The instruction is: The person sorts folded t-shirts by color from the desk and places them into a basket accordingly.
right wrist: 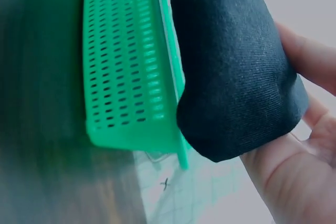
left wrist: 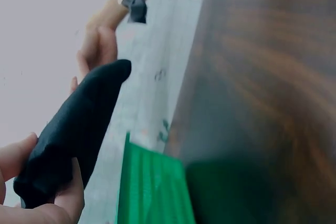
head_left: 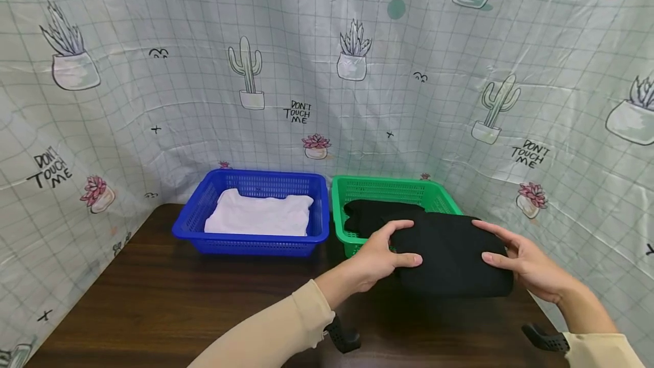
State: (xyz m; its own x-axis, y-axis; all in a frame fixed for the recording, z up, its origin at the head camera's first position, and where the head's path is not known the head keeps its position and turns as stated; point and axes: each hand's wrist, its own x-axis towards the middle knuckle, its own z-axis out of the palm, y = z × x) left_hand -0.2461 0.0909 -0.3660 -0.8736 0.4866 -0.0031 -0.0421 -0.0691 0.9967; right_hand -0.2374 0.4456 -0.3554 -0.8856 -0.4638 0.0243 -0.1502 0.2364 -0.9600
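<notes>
A folded black garment (head_left: pixel 455 257) hangs in the air between both hands, over the front right part of the green basket (head_left: pixel 393 182). My left hand (head_left: pixel 375 254) grips its left edge, thumb on the near face and fingers round the far side. On the opposite edge my right hand (head_left: pixel 531 266) pinches it the same way. In the right wrist view the cloth (right wrist: pixel 236 72) looks thick and rounded at its folded end. Another black folded cloth (head_left: pixel 368 212) lies inside the green basket, partly hidden by the held one.
A blue basket (head_left: pixel 250 246) with a folded white cloth (head_left: pixel 260 214) stands left of the green one. Both sit at the back of a dark wooden table (head_left: pixel 204 305). A patterned curtain (head_left: pixel 306 72) hangs behind and along the sides.
</notes>
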